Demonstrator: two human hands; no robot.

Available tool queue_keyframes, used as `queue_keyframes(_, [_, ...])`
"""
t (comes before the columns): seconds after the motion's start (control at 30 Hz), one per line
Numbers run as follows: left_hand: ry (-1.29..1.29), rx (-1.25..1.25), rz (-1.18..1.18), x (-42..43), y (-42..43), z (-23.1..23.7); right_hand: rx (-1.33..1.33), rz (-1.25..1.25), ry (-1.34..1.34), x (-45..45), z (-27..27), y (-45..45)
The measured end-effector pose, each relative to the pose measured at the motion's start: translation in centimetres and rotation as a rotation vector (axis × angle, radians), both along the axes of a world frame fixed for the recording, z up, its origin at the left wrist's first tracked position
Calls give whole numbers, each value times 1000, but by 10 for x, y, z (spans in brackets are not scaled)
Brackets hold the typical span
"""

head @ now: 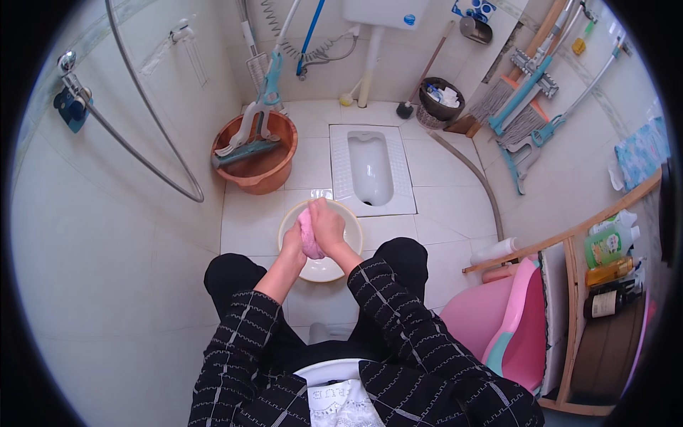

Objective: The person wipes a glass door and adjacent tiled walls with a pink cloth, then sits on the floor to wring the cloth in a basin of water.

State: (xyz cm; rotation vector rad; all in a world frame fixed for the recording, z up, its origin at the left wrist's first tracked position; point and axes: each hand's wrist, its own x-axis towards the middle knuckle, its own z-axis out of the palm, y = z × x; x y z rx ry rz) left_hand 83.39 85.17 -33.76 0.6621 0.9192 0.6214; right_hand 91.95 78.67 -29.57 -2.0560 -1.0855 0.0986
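A bunched pink cloth point(309, 235) is squeezed between my two hands above a pale basin point(325, 271) with a yellowish rim. My left hand point(293, 243) grips the cloth from its left side. On the other side, my right hand point(326, 227) presses against it with the fingers pointing away from me. The basin stands on the floor between my knees, and my hands and forearms hide much of its inside. How much water it holds, I cannot tell.
Beyond the basin lies a white squat toilet point(370, 171). A brown tub point(261, 181) holding a mop point(248, 152) stands to the left. On the right are a pink plastic tub point(480, 315) and a wooden shelf point(568, 320) with several bottles. A hose point(480, 173) runs along the floor.
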Motion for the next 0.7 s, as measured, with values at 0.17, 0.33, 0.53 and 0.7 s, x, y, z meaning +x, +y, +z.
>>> queue_keyframes(0.17, [45, 81, -71, -14, -1, 44, 274, -215, 380, 21, 8, 9])
queue_keyframes(0.33, [-250, -121, -311, -3, -12, 47, 338, -57, 481, 7, 30, -6])
queue_keyframes(0.53, [-331, 264, -365, -11, 23, 9, 596, 394, -136, -42, 40, -27])
queue_keyframes(0.7, [-494, -7, -389, -15, 29, -18, 532, 421, -108, -48, 21, -25])
